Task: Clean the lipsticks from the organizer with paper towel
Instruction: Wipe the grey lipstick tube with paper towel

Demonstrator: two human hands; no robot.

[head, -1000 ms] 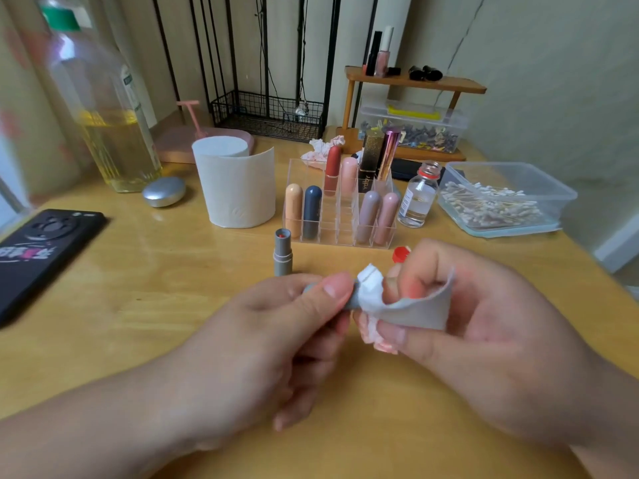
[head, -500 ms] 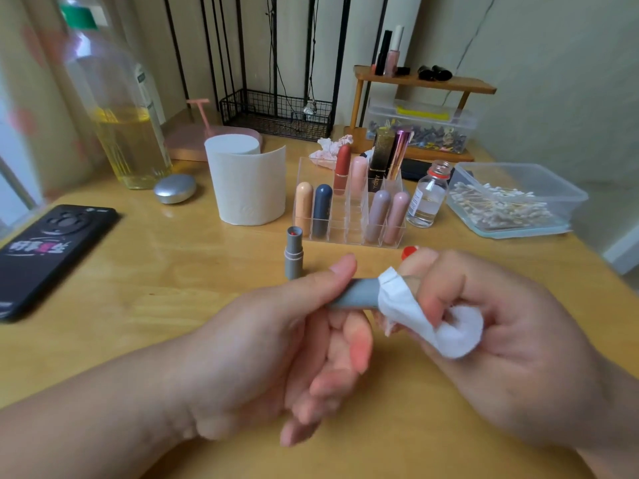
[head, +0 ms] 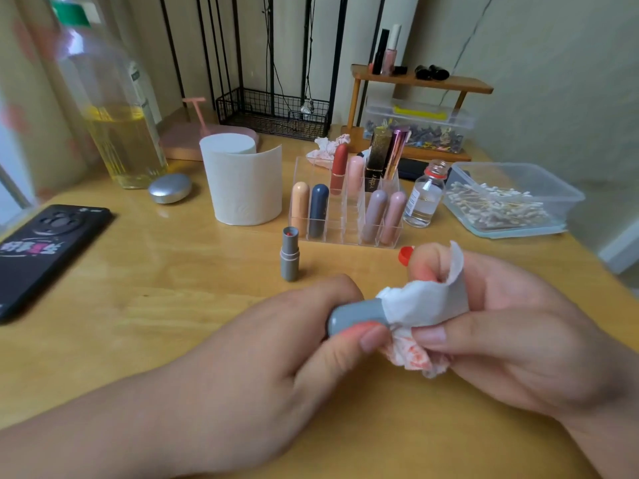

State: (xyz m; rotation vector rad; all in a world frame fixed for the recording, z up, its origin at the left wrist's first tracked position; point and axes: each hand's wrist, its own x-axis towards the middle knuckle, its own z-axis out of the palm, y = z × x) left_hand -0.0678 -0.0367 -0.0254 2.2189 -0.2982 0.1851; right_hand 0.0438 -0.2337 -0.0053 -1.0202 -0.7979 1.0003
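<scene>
Grey plastic, a lipstick cap (head: 356,314), lies crosswise at lower centre, pinched between thumb and fingers of the left grip (head: 276,357). Its right end is buried in a white paper towel (head: 425,302), smeared red along the bottom, which the right grip (head: 518,333) clutches with curled fingers. Just above and left, a matching grey lipstick base (head: 289,254) stands uncapped on the worktop (head: 155,288). Beyond it, mid-frame, the clear organizer (head: 345,229) holds other lipsticks (head: 318,209) upright.
</scene>
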